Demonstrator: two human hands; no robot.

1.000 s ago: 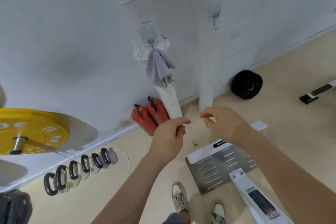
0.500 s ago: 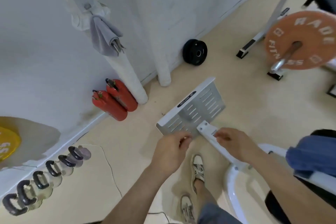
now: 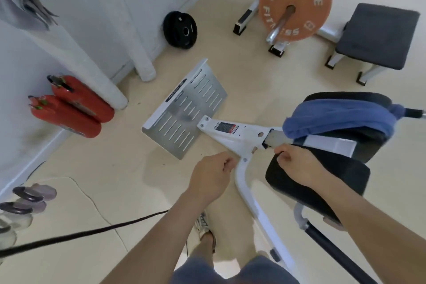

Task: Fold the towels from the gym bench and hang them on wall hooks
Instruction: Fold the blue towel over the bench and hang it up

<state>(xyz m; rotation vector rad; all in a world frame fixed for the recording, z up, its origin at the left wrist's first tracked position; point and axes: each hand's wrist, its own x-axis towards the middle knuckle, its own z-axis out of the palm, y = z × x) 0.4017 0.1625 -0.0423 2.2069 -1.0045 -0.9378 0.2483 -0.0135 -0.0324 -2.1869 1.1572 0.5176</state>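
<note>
Since 0.5 s ago your view has swung further right, so the grey towel (image 3: 27, 4) on the wall has slid to the top left corner and the blue towel (image 3: 334, 120) is now in full view. That blue towel lies bunched across the gym bench (image 3: 322, 182), draped over its black pads and white frame. Your left hand (image 3: 211, 175) hovers over the floor just left of the frame, fingers curled into a loose fist with nothing in it. Your right hand (image 3: 297, 166) is over the near pad's front edge, fingers also curled and empty, close to the blue towel but apart from it. 2 red fire extinguishers (image 3: 69, 108) lie by the wall, and an orange weight plate (image 3: 295, 2) stands beyond the bench.
</note>
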